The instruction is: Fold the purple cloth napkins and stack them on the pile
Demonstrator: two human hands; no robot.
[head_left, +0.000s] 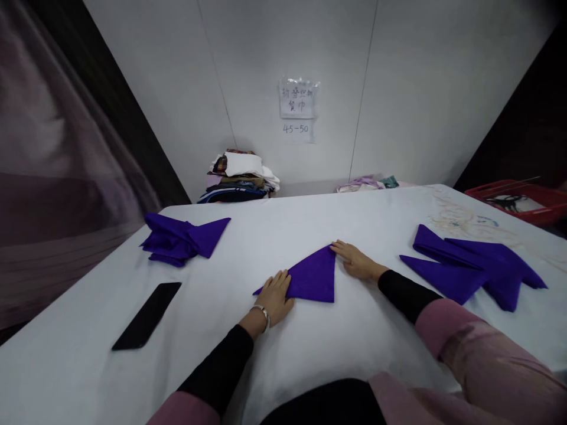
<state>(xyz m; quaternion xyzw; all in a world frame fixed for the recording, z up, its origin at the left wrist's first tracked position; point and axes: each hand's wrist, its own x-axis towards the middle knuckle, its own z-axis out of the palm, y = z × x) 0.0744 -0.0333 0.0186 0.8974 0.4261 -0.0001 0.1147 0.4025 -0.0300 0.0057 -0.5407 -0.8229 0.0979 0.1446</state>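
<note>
A purple cloth napkin (312, 277), folded into a triangle, lies on the white-covered table in front of me. My left hand (275, 295), with a bracelet at its wrist, rests flat over the napkin's left part, and only the narrow tip shows beyond it. At the top right corner, the outstretched fingers of my right hand (354, 260) touch the cloth's edge. To the left sits a bunched purple napkin (177, 239). More purple cloth (482, 265), loosely folded with several points, lies on the right beyond my sleeve.
A black phone-like slab (148, 316) lies at the left on the white tablecloth (354, 366). Behind the table are a stack of folded clothes (239, 177) and a smaller cloth pile (367, 184). A red basket (527, 200) stands far right. A paper sign (297, 109) hangs on the wall.
</note>
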